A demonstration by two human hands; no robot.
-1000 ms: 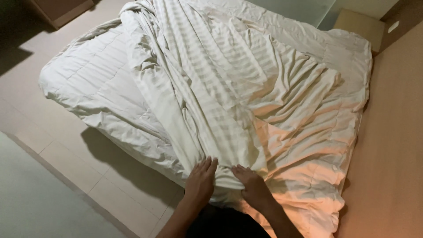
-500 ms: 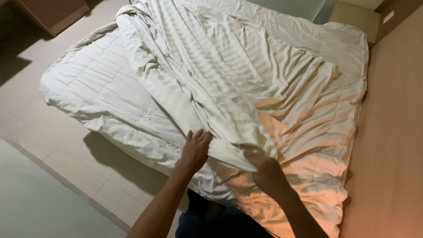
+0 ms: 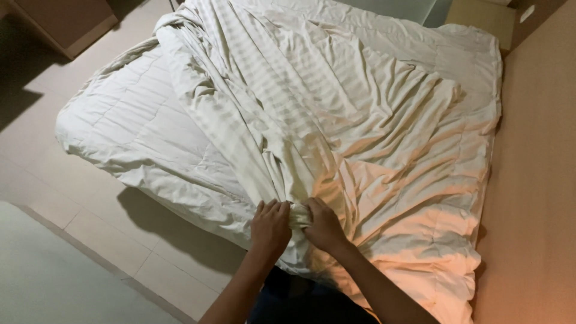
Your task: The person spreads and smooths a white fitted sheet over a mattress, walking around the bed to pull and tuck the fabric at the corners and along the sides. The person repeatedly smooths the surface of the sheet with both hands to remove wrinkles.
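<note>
A white striped sheet [image 3: 336, 102] lies rumpled across a bed, over a quilted white duvet [image 3: 138, 132] that shows on the left side. Both of my hands meet at the near edge of the bed. My left hand [image 3: 270, 225] and my right hand [image 3: 321, 225] pinch a bunched fold of the striped sheet [image 3: 298, 215] between them, fingers closed on the cloth. The sheet runs from this fold up the bed in a long ridge of creases.
A tiled floor [image 3: 78, 222] lies to the left of the bed. A wooden wall panel [image 3: 534, 180] runs along the right side. A wooden cabinet [image 3: 60, 21] stands at the top left, and a brown box [image 3: 480, 18] sits at the top right.
My hands have come together from lying flat and apart on the sheet to gripping one bunched fold between them. The view has shifted slightly.
</note>
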